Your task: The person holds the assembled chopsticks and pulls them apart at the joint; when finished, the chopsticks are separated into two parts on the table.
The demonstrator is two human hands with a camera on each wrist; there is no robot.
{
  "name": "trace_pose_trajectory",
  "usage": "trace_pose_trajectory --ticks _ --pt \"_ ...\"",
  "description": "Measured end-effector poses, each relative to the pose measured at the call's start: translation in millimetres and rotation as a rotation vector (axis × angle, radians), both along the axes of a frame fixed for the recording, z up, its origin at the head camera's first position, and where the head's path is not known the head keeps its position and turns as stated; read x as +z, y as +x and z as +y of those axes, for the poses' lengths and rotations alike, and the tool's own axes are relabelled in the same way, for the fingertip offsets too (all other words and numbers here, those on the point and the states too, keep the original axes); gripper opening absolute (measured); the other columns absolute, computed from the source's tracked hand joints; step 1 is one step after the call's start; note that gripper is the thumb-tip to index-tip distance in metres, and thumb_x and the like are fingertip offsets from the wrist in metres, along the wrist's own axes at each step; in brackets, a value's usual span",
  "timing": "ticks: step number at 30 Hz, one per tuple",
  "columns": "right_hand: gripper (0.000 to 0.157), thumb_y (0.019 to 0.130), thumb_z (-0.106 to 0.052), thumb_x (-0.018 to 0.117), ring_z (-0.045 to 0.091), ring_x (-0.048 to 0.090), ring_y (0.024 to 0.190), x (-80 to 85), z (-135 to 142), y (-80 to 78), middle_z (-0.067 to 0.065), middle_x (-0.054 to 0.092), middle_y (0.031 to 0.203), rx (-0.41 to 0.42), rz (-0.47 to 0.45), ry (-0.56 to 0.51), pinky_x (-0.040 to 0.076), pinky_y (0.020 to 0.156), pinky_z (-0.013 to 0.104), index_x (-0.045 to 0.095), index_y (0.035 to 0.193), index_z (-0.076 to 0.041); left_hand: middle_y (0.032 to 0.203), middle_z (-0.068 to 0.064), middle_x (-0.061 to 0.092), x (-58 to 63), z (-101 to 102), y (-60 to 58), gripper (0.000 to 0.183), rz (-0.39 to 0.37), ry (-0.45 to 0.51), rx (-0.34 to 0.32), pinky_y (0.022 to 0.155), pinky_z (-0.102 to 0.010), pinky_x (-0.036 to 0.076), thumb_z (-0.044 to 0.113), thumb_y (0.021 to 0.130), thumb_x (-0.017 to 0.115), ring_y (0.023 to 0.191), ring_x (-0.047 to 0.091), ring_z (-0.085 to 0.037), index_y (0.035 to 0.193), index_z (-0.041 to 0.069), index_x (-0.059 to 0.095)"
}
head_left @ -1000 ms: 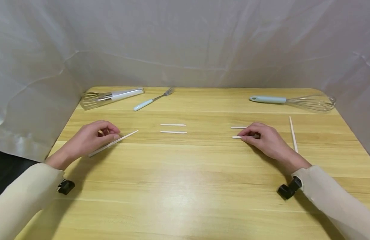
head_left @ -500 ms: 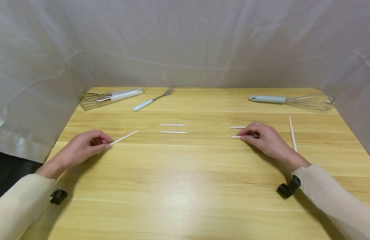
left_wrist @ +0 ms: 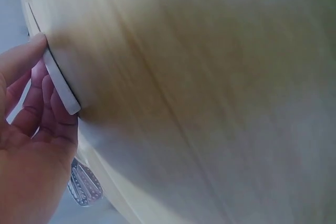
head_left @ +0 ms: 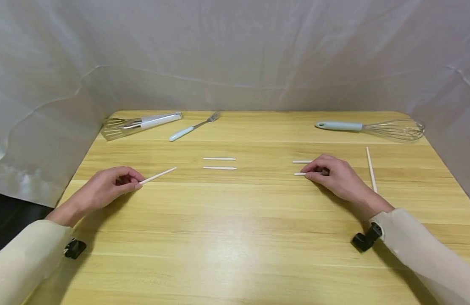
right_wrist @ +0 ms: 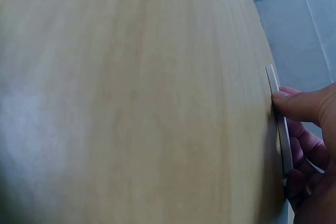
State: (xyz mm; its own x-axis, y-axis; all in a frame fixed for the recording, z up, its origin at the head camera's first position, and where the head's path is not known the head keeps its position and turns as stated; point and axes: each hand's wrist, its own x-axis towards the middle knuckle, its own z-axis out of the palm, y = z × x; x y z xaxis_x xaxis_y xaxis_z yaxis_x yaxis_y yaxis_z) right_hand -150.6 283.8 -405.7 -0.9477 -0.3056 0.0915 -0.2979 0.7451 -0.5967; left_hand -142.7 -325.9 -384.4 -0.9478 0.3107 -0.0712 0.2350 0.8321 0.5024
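My left hand point(head_left: 109, 188) pinches a slender white chopstick point(head_left: 158, 175) between thumb and fingers; its thin tip points away to the right. In the left wrist view the chopstick's thick end point(left_wrist: 65, 90) shows below the thumb. My right hand point(head_left: 335, 178) pinches a short white stick point(head_left: 299, 174), perhaps a chopstick section, low over the table; the right wrist view shows more of this stick point(right_wrist: 282, 129) along the fingers. Just behind it lies a second short white stick point(head_left: 301, 161), partly hidden by the right hand.
Two short white sticks, a rear one point(head_left: 219, 159) and a front one point(head_left: 219, 168), lie parallel mid-table. A longer white stick point(head_left: 371, 169) lies right of the right hand. At the back are tongs point(head_left: 141, 124), a fork point(head_left: 194, 126) and a whisk point(head_left: 368, 128) before a grey curtain point(head_left: 235, 55).
My left hand has moved down and left along the chopstick and now pinches it. The chopstick's tip has shifted very slightly. My right hand stays in place with its short stick.
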Motion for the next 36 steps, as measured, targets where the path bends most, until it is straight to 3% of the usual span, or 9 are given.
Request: trace_pose_trajectory --ticks 8,15,25,36 --pt "0.011 0.104 -0.018 0.077 0.012 0.059 0.091 -0.1 0 -0.4 0.002 0.073 0.109 0.000 0.009 0.005 0.044 0.080 0.016 0.083 0.114 -0.020 0.107 0.005 0.077 -0.3 2 -1.3 0.016 0.087 -0.015 -0.068 0.082 -0.018 0.048 0.019 0.103 0.079 0.092 0.061 -0.006 0.118 0.022 0.082" --pt "0.012 0.104 -0.017 0.077 0.010 0.059 0.090 0.8 -1 0.2 0.001 0.074 0.108 0.000 0.026 0.006 0.044 0.080 0.015 0.083 0.113 -0.021 0.104 0.008 0.076 5.5 16 -5.4 0.019 0.117 0.049 -0.138 0.080 -0.017 0.050 0.015 0.102 0.079 0.090 0.060 -0.002 0.119 0.020 0.081" --pt "0.011 0.102 -0.020 0.081 0.007 0.059 0.090 -2.0 0 1.0 -0.001 0.075 0.108 -0.006 0.046 0.000 0.044 0.079 0.015 0.084 0.112 -0.022 0.105 0.005 0.074 16.9 56 -8.5 0.015 0.010 0.107 -0.190 0.085 -0.022 0.055 0.013 0.105 0.075 0.094 0.063 -0.010 0.119 0.017 0.080" --pt "0.015 0.102 -0.030 0.080 0.007 0.061 0.095 5.5 -8 4.0 -0.004 0.074 0.112 -0.023 0.045 -0.037 0.046 0.081 0.017 0.083 0.115 -0.024 0.103 0.008 0.072 6.8 108 -11.9 0.017 -0.051 0.162 -0.282 0.081 -0.025 0.055 0.015 0.105 0.075 0.090 0.063 -0.013 0.120 0.020 0.079"
